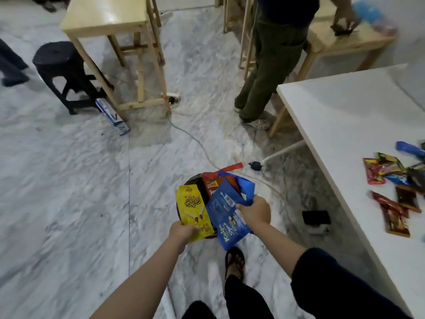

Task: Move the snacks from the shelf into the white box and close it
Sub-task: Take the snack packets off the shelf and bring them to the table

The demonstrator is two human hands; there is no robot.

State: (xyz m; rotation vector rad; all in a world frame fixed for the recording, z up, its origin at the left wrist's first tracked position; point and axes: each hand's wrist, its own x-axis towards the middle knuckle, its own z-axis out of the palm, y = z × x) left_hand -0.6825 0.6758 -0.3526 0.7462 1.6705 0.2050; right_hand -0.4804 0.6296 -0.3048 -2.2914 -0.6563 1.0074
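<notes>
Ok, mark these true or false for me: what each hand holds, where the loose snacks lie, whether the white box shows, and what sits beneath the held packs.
1. The left hand grips a yellow Nyam Nyam pack. True.
2. The right hand is empty. False: it holds a blue Kalpa pack.
3. Loose snack packs lie on the white table. True.
4. The white box is in view. False: none shows.
5. A black stool stands on the floor. True.

We read "Nyam Nyam" on the yellow snack box [194, 211] and "Kalpa" on the blue pouch [226, 221]; lettering on the red packet [212, 186] stays illegible to us.
</notes>
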